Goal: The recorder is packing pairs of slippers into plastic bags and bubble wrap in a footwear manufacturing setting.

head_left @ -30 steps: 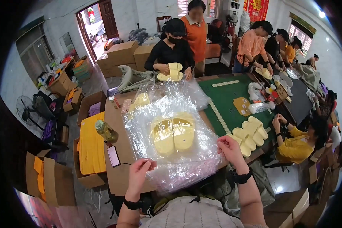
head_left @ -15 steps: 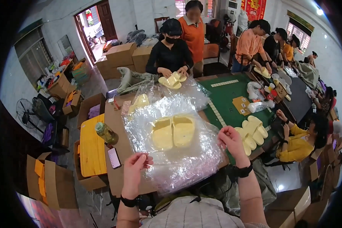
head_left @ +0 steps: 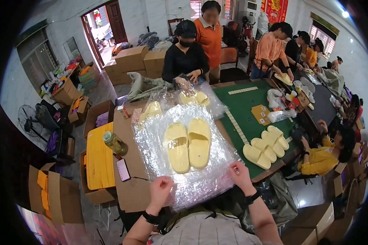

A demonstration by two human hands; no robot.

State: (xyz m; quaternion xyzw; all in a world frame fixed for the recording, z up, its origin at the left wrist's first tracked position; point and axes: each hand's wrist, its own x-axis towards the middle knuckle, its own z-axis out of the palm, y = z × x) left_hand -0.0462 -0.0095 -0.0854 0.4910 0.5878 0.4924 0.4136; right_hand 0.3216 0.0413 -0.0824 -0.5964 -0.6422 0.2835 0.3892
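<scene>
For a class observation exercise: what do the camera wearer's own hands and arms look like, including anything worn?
The left hand and right hand are gloveless. Each wrist has a black band; no sleeves show on the forearms.

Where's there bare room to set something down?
Bare cardboard lies nearer than the phone, left of the left hand. Bare green surface lies between the white tile row and brown card. The clear plastic is crowded: yellow slippers on top, the right hand at its near-right corner.
</scene>
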